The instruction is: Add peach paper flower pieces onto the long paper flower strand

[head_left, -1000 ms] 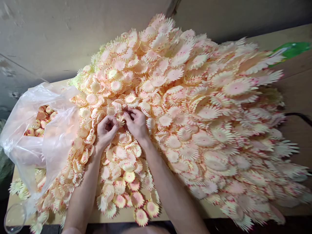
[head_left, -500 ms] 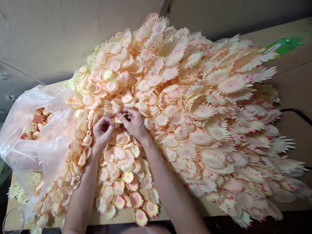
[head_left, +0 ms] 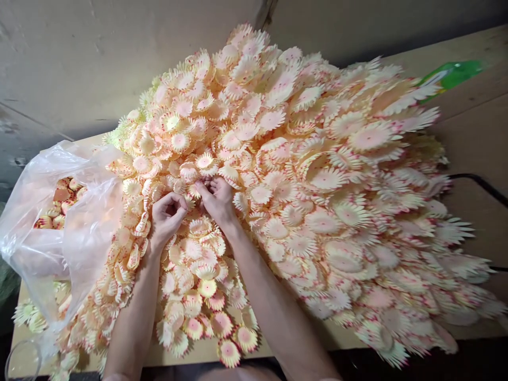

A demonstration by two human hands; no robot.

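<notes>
A big heap of cream-and-pink fringed artificial flower petal discs (head_left: 273, 227) spreads all around my two hands. My left hand (head_left: 169, 216) is closed, its thumb and index finger pinched into a ring; whatever sits at the fingertips is too small to make out. Just to its right, my right hand (head_left: 217, 198) is curled with the thumb against the fingers, low over the discs. Its fingertips are partly hidden, so I cannot see what they grip. A small pale disc (head_left: 191, 203) shows in the gap between the hands.
At left a clear plastic bag (head_left: 91, 227) contains red-and-yellow flower pieces (head_left: 59, 206). A green packet (head_left: 456, 76) lies at the far right, with a black cable (head_left: 482, 182) below it. Behind the wooden table (head_left: 254, 360) stands a grey wall (head_left: 119, 47).
My right hand has shifted slightly right, away from the left, and its fingers have curled in more. My left hand stays nearly in place. The view has moved a little.
</notes>
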